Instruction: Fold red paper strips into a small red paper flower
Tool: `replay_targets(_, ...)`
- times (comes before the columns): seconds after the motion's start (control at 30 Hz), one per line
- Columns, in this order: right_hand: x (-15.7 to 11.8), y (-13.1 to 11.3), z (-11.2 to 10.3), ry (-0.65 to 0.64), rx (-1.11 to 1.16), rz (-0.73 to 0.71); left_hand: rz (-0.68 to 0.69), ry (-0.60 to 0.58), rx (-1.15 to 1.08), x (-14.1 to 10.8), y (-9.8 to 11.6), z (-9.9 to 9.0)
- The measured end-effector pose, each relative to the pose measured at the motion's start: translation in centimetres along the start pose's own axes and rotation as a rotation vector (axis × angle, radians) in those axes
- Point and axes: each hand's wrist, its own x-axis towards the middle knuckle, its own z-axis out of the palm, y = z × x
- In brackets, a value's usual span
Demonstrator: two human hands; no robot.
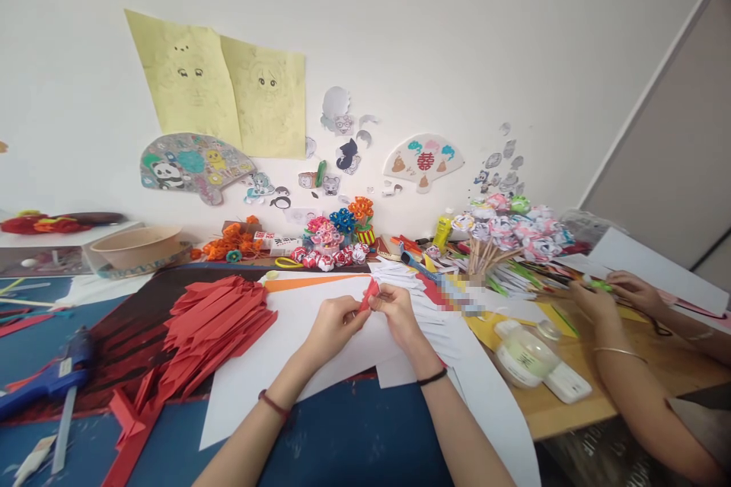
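Note:
Between my two hands is a small folded piece of red paper (370, 292), raised over white sheets (274, 365). My left hand (336, 319) pinches its lower left side with thumb and forefinger. On the right side, the fingers of my right hand (395, 307) close on the same piece near its top. Some of the paper is hidden behind my fingertips. To the left of my hands lies a big pile of red paper strips (217, 327). A few folded red pieces (126, 417) rest in front of that pile.
A blue glue gun (68, 373) lies at the far left. Paper flowers (325, 232) stand by the wall. At right, a co-worker's hands (605, 297) hold something green, near a bottle (522, 356) and a white phone-like object (571, 384).

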Motion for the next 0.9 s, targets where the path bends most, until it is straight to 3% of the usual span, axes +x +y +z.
replay_targets(0.17,0.0,0.1,0.3,-0.016,-0.111,-0.05,0.042,0.077,0.292,-0.4,-0.7,0.5)
replay_targets(0.43,0.2,1.1,0.4,0.011,-0.308,-0.069,0.124,0.101,0.779,-0.8,-1.4,1.8)
replay_targets(0.7,0.0,1.0,0.6,0.026,-0.408,-0.149,0.107,0.114,0.818,-0.7,-1.1,2.1)
replay_targets(0.9,0.2,0.6,0.2,-0.041,-0.23,-0.089,0.045,0.15,0.708,-0.7,-1.0,1.8)
